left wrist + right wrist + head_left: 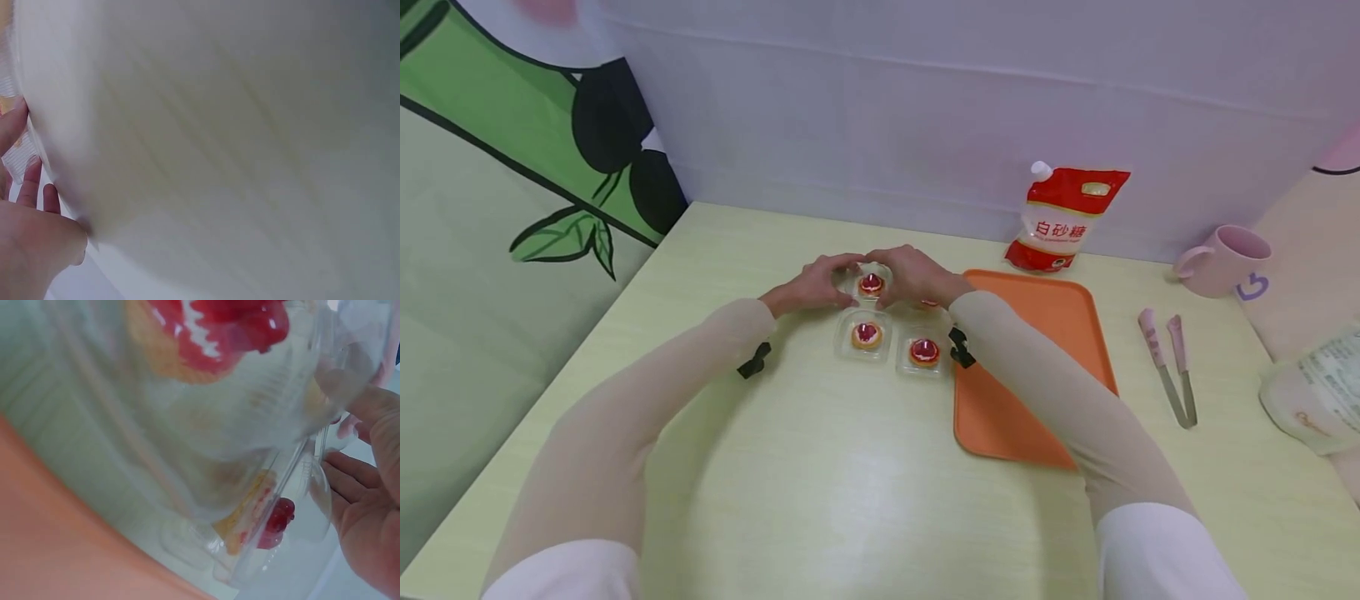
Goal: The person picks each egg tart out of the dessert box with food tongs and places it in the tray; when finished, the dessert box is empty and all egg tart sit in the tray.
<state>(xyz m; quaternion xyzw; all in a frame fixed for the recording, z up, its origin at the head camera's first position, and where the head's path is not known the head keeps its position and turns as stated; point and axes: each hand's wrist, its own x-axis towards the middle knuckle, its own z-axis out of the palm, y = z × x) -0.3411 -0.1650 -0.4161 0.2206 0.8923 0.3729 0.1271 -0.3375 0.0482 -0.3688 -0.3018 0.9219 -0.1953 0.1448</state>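
Observation:
Both hands meet at the far side of the table around a clear plastic tart box [871, 298], with a red-topped tart [871, 285] inside. My left hand [812, 285] grips its left side, thumb toward me and fingers behind. On the opposite side, my right hand [916, 273] holds it the same way. Just in front sits another tart box [863, 353], and to its right a third box [917, 367]. One more tart [929, 303] peeks out under the right hand, mostly hidden. At the left wrist view's edge, the left fingertips [31, 164] touch ribbed clear plastic.
An orange tray [1022, 433] lies right of the boxes, beneath the right forearm. Behind it stands a red-and-white sugar bag [1060, 225]. Farther right are a pink mug [1228, 262], two pink-handled knives [1167, 379] and a white container [1315, 400].

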